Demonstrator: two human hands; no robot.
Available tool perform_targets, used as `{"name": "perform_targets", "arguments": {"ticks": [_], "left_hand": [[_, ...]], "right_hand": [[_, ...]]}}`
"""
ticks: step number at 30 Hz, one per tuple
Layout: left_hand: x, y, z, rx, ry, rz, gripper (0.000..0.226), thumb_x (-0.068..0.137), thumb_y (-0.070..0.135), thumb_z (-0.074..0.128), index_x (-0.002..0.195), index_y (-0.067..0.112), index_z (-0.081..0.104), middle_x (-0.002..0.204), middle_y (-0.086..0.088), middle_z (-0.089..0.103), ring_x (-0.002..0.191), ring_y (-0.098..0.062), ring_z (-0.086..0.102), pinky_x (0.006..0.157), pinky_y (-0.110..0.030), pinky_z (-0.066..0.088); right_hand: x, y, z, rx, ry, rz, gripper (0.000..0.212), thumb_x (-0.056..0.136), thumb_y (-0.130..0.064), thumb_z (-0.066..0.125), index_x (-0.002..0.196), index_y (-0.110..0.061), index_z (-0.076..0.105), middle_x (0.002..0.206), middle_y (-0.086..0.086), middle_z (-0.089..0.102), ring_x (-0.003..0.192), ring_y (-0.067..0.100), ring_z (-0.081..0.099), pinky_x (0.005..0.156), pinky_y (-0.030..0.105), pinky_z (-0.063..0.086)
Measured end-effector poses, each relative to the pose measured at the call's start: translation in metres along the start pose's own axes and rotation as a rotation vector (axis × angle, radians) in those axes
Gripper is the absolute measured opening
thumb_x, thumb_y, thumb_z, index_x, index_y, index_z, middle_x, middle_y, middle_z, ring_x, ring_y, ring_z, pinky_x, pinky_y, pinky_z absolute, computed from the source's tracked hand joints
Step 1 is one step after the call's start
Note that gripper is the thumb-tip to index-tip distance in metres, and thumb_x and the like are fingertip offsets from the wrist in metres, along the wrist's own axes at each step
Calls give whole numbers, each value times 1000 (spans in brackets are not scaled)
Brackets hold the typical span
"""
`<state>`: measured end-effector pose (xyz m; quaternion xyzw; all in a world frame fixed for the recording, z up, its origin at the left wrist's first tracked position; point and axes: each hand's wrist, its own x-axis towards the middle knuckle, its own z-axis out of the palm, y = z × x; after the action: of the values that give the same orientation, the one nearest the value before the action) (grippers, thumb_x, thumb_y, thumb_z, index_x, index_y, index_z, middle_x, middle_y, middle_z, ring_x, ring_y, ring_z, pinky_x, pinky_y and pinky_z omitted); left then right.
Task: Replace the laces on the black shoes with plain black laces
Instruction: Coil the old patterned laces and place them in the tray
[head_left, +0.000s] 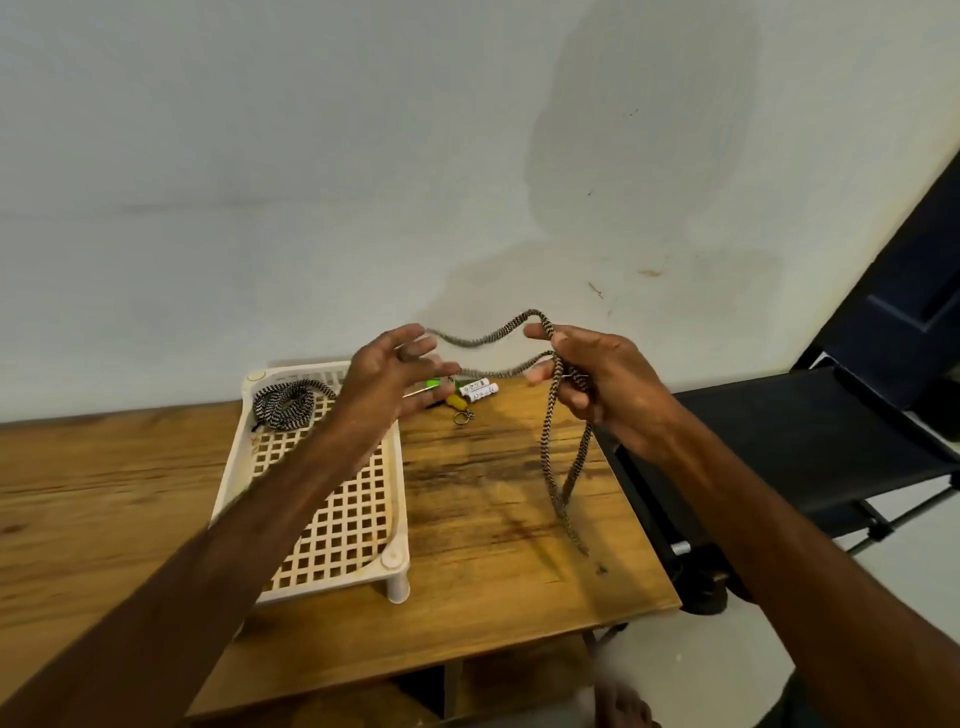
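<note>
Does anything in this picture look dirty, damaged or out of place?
The wooden table has dark smears beside the white tray, like old stains, and the wall behind it shows small brown marks. The striped lace held by the right hand looks whole, though it is blurred.

I am holding both bare arms stretched forward, hands raised and facing each other. My right hand is curling its fingers round a striped lace; my left hand is spreading blurred fingers, grip unclear.
</note>
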<state>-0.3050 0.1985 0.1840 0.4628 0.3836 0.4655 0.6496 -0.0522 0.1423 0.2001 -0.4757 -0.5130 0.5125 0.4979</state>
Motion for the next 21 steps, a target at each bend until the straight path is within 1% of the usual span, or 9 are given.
{"name": "perform_targets", "arguments": {"ticks": [3,5,8,11,12,14,17,19,21], "left_hand": [[-9,-11,8,594,39,73,69,92,16,74,152,22,40,153,-1,47,101,-23,73,87,-41,61],[-13,-20,10,880,63,107,70,92,22,74,153,25,38,147,-8,53,92,-20,72,89,-41,59],[-16,-25,12,903,68,123,61,92,22,74,147,25,46,134,-10,60,86,-15,71,79,-32,59],[-18,-25,17,891,72,212,42,94,19,71,134,23,59,123,-2,66,86,-12,70,66,-21,56],[-18,-26,20,856,52,234,32,95,18,69,127,21,63,118,0,69,86,-12,71,67,-25,60],[-20,-27,24,727,-69,204,15,100,19,64,114,16,69,101,-1,77,85,-17,74,70,-31,63],[-28,-27,36,533,-345,66,25,101,31,58,118,15,68,102,-1,79,97,-18,75,84,-32,61],[-33,-31,46,470,-467,16,36,98,38,58,128,18,64,111,2,77,107,-13,72,93,-30,58],[-38,-34,54,428,-502,-2,37,98,35,60,128,13,64,108,1,78,103,-13,73,91,-30,59]], "right_hand": [[-2,9,1,-411,126,41,29,108,-23,49,131,-14,64,97,6,79,54,20,69,39,19,40],[-3,14,4,-670,107,99,26,108,-23,51,122,-12,69,102,4,76,59,20,74,40,18,42],[-3,16,8,-873,135,86,23,106,-23,54,115,-12,73,106,2,73,58,14,74,45,15,44],[-2,12,8,-936,193,19,24,106,-23,55,112,-13,76,89,-4,71,58,12,69,57,21,48],[-2,10,8,-848,181,33,25,106,-22,54,112,-12,76,84,-4,70,58,13,66,57,21,48],[-4,4,11,-421,107,144,25,107,-18,51,113,-7,73,80,3,69,58,13,61,49,22,45],[-3,-7,21,190,14,255,27,109,-11,43,122,-1,65,84,7,72,63,12,63,48,21,47],[-1,-10,28,449,10,258,25,108,-8,40,125,-3,59,93,11,75,73,16,72,54,23,55],[-1,-10,34,597,7,242,22,108,-6,39,123,-5,54,105,17,76,86,21,76,63,25,60]]}}
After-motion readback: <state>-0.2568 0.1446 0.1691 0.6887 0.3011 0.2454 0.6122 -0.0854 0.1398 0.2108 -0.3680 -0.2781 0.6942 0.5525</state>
